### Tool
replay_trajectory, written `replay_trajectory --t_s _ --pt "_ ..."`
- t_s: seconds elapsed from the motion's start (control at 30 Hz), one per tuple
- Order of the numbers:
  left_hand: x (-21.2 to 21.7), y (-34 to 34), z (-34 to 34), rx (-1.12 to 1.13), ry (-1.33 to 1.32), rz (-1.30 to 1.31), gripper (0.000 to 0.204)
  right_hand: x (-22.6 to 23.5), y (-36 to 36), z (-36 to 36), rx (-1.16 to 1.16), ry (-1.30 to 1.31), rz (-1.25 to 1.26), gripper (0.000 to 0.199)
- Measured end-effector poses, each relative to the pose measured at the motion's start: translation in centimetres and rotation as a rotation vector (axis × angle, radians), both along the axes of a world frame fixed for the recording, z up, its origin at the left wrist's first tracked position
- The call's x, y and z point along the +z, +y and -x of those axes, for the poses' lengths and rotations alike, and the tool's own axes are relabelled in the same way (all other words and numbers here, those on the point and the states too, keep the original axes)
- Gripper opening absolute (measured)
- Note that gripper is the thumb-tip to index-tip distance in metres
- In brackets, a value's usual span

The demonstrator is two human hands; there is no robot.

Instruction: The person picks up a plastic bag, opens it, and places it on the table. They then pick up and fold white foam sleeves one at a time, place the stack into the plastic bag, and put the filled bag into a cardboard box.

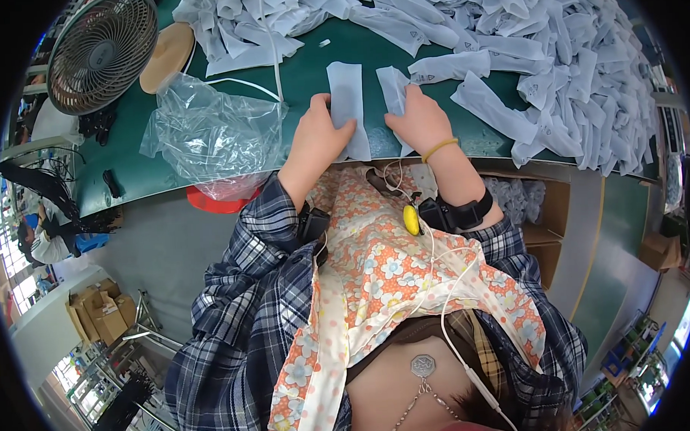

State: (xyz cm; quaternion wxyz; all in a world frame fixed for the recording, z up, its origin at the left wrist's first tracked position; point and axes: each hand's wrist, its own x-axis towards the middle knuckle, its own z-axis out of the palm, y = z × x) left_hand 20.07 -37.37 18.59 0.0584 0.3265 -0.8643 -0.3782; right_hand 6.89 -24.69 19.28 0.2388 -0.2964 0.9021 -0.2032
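Over the front edge of the green worktable (pixel 309 61), my left hand (pixel 319 139) is closed on a flat, pale translucent pouch (pixel 347 94) that stands lengthwise away from me. To its right, my right hand (pixel 420 122) grips a second pale pouch (pixel 392 88) between thumb and fingers, its lower part partly covered by the hand. A narrow strip of table separates the two pouches. What lies inside them I cannot make out. Several similar pouches, one of them a loose pouch (pixel 452 66), lie just beyond my right hand.
A large heap of pouches (pixel 536 38) covers the far right, with another pile (pixel 239 25) at the back. A clear plastic bag (pixel 213 133) lies left of my left hand, over a red rim (pixel 223 198). A round fan (pixel 102 53) stands far left; a thin white cable (pixel 272 43) crosses the table.
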Motion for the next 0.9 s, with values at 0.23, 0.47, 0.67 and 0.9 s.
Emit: replay_trajectory --t_s 0.23,0.47,0.67,0.9 --pt "0.1 0.3 0.2 0.006 0.009 0.005 0.056 -2.0 0.7 1.0 0.045 -0.073 0.379 0.032" --pt "0.7 0.3 0.6 0.017 -0.013 -0.041 0.058 -1.6 1.5 0.3 -0.023 -0.381 1.153 0.017" --pt "0.5 0.6 1.1 0.001 -0.024 0.005 0.060 -0.5 -0.4 1.3 -0.082 -0.167 0.744 0.034" --pt "0.5 0.6 1.5 0.026 -0.069 -0.002 0.060 -1.3 -1.8 1.5 0.015 0.006 0.187 0.065"
